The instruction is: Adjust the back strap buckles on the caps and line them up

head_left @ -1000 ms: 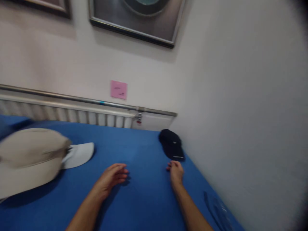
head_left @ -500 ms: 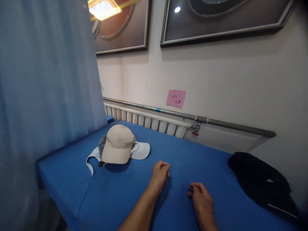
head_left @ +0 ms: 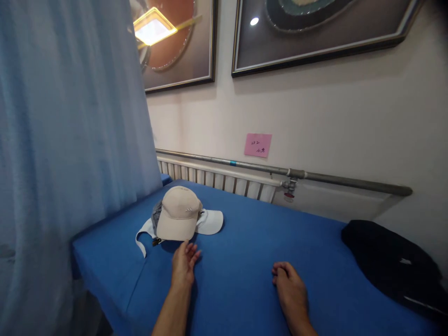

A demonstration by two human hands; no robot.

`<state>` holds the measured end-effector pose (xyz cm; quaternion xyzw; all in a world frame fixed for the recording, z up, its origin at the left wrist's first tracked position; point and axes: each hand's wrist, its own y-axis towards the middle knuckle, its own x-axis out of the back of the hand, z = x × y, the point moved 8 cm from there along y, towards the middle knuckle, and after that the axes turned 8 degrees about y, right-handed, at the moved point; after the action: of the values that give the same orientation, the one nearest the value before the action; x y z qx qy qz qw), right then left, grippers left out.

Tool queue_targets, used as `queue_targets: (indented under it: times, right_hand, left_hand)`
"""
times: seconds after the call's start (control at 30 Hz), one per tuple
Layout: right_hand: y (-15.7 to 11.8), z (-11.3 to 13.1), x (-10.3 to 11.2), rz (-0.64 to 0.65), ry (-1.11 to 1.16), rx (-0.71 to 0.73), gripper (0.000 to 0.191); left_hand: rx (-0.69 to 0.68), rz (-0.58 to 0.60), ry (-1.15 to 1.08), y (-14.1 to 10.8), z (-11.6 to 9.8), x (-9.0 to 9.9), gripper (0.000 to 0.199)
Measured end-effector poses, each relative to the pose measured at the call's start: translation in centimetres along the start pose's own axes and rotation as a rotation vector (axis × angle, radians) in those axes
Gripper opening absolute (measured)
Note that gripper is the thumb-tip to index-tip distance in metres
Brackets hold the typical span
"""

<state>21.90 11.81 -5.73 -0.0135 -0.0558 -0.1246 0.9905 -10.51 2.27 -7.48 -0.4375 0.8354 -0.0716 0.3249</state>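
Observation:
My left hand (head_left: pixel 185 262) is at the front edge of a beige baseball cap's (head_left: pixel 179 205) brim, fingers apart and nothing in them. Whether a fingertip touches the brim I cannot tell. Under and beside that cap are a white cap (head_left: pixel 210 221), its bill pointing right, and something grey (head_left: pixel 156 214), mostly hidden. A loose white strap (head_left: pixel 140 239) curls out on the left. Over the blue-covered table (head_left: pixel 241 280), my right hand (head_left: pixel 290 289) is loosely closed with nothing visible in it. A black cap (head_left: pixel 388 261) lies farther right.
A blue curtain (head_left: pixel 80 116) hangs along the left side. Behind the table are a white radiator (head_left: pixel 224 182), a grey pipe (head_left: pixel 332 179) and a valve with a red handle (head_left: pixel 289 196). A pink note (head_left: pixel 258 145) and framed pictures (head_left: pixel 315 35) are on the wall.
My left hand has moved left to the beige cap, and its curled fingers have spread. My right hand stays nearly in place. The view has shifted slightly.

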Motion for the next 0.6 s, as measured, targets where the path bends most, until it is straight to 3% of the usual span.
queue_targets:
  times: [0.07, 0.2, 0.4, 0.5, 0.6]
  right_hand:
    - [0.1, -0.1, 0.1, 0.002, 0.029, 0.007, 0.020]
    - [0.0, -0.3, 0.3, 0.007, 0.079, 0.021, 0.016]
    - [-0.1, 0.0, 0.5, 0.018, 0.175, 0.047, 0.013]
    - [-0.2, -0.1, 0.5, 0.041, 0.274, 0.043, 0.012]
    - [-0.4, -0.5, 0.2, 0.131, 0.536, -0.037, 0.006]
  left_hand:
    - [-0.052, -0.036, -0.044, 0.9, -1.6, 0.8, 0.005]
    - [-0.125, -0.053, -0.114, 2.4, -4.5, 0.8, 0.033]
    - [-0.216, 0.082, -0.173, 1.9, -7.1, -0.5, 0.051]
    - [-0.220, 0.202, -0.210, 0.3, -7.0, -1.7, 0.048]
    - [-0.134, 0.436, -0.245, -1.5, -5.5, -4.4, 0.051]
